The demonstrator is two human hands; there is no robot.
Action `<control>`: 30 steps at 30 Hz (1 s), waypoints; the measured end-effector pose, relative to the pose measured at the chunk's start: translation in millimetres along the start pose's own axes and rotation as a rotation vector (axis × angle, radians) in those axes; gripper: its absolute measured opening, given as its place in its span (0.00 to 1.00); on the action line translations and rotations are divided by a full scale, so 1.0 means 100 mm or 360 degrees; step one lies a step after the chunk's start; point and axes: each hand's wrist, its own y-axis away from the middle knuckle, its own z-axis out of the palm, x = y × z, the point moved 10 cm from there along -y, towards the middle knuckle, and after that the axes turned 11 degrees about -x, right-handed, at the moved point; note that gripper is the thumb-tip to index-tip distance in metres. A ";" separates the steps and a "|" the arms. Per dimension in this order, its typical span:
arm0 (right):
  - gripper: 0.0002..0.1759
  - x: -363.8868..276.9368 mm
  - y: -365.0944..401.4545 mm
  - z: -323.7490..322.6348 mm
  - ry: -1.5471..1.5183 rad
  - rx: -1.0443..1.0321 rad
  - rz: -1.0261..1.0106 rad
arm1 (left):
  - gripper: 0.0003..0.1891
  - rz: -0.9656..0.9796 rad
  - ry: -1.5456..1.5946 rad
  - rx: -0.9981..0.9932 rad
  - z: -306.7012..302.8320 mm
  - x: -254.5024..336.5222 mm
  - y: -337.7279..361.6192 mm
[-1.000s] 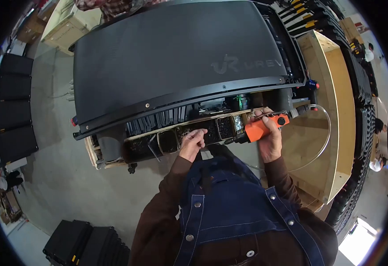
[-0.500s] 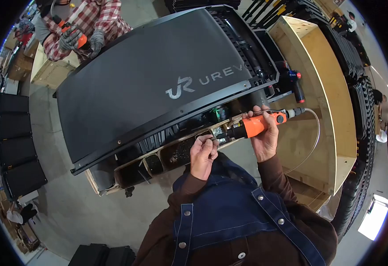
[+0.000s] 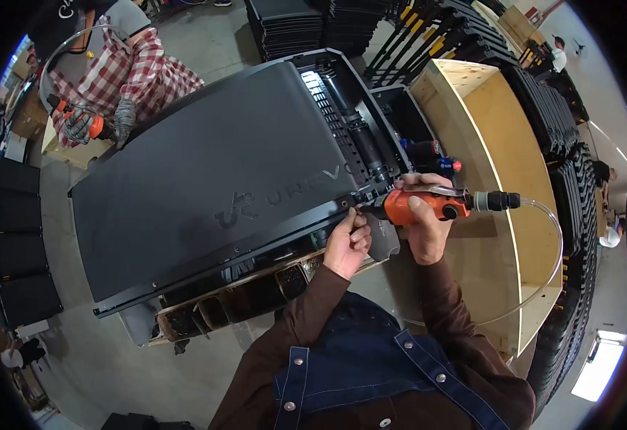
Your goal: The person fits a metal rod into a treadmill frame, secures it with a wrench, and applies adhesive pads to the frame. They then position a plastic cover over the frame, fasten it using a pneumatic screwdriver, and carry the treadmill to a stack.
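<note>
My right hand [image 3: 428, 228] is wrapped round an orange power driver [image 3: 422, 207], whose front end points left toward the near edge of the black treadmill [image 3: 206, 150]. A clear hose curves away from the driver's rear. Beside the driver's front end, my left hand [image 3: 348, 244] has its thumb and fingers pinched together at the treadmill's side rail; what lies between them is too small to make out. Below the rail, a wooden tray [image 3: 252, 284] with several dark compartments shows in part.
Across the treadmill, a co-worker in a checked shirt [image 3: 159, 79] holds another orange driver [image 3: 97, 126] with gloved hands. A large wooden box [image 3: 524, 150] stands at the right. Black panels [image 3: 542, 107] are stacked behind it. A red-tipped tool [image 3: 446, 165] lies near the treadmill's right end.
Both hands and the driver have moved from above the tray up to the treadmill's corner. The view has shifted, and the co-worker's driver appears further left and lower.
</note>
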 end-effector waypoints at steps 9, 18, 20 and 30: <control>0.19 0.36 -0.38 0.61 0.0431 -0.0783 0.0152 | 0.16 0.0066 0.0030 -0.0008 -0.03 0.02 -0.06; 0.14 0.56 -0.47 0.85 0.0523 -0.1075 0.0231 | 0.14 0.0138 -0.0634 0.0194 -0.38 0.04 0.59; 0.14 0.55 -0.48 0.84 0.0478 -0.1005 0.0261 | 0.14 0.0133 -0.0845 0.0129 -0.31 0.10 0.66; 0.22 0.45 -0.49 0.90 0.0452 -0.1164 0.0499 | 0.12 0.0065 -0.1215 0.0198 0.06 0.42 1.06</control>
